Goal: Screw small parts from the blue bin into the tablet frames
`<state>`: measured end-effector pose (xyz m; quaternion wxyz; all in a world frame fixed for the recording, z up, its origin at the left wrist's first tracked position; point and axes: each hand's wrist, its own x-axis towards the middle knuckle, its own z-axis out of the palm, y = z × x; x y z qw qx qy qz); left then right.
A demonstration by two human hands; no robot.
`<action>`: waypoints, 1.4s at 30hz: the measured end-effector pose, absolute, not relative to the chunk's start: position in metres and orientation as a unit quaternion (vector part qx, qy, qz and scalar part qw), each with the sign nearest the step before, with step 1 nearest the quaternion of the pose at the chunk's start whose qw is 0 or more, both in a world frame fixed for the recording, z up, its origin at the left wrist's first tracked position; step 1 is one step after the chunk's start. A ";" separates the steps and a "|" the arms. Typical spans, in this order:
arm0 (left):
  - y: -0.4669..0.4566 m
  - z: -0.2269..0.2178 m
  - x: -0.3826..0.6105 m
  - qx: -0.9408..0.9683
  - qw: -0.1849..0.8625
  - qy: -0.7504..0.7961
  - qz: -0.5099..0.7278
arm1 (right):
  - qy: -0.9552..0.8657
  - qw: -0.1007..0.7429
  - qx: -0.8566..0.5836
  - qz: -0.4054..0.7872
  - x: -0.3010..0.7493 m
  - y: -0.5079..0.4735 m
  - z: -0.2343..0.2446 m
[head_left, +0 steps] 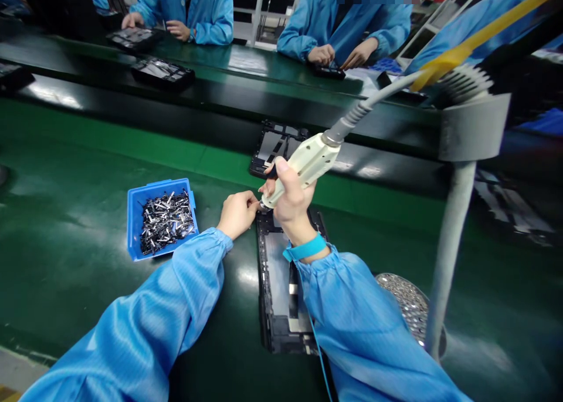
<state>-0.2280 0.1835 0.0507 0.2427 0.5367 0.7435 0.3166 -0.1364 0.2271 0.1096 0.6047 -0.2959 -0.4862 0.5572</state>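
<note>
My right hand (pixel 290 199) is wrapped round a cream electric screwdriver (pixel 308 162), its tip pointing down at the top left corner of a black frame panel (pixel 277 279) lying on the green bench. My left hand (pixel 237 213) is closed in a pinch right beside the screwdriver tip, at the panel's corner; what it pinches is too small to see. A grey cable (pixel 369 105) runs up from the screwdriver's back end. A blue wrist strap (pixel 305 248) sits on my right wrist.
A blue tray (pixel 134 214) of several small metal parts stands left of my hands. A round dish of screws (pixel 411 302) and a grey stand post (pixel 451 243) are at right. Another black panel (pixel 277 147) lies further back. People in blue coats work across the belt.
</note>
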 end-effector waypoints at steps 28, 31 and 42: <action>0.069 0.036 -0.176 0.521 0.269 0.736 0.339 | -0.320 0.794 -0.144 0.497 -0.071 0.230 0.199; 0.084 0.039 -0.171 0.445 0.365 0.688 0.442 | -0.332 0.800 -0.119 0.486 -0.056 0.223 0.209; 0.236 0.192 -0.366 0.408 0.111 0.816 0.394 | -0.455 0.756 -0.155 0.444 0.052 0.162 0.202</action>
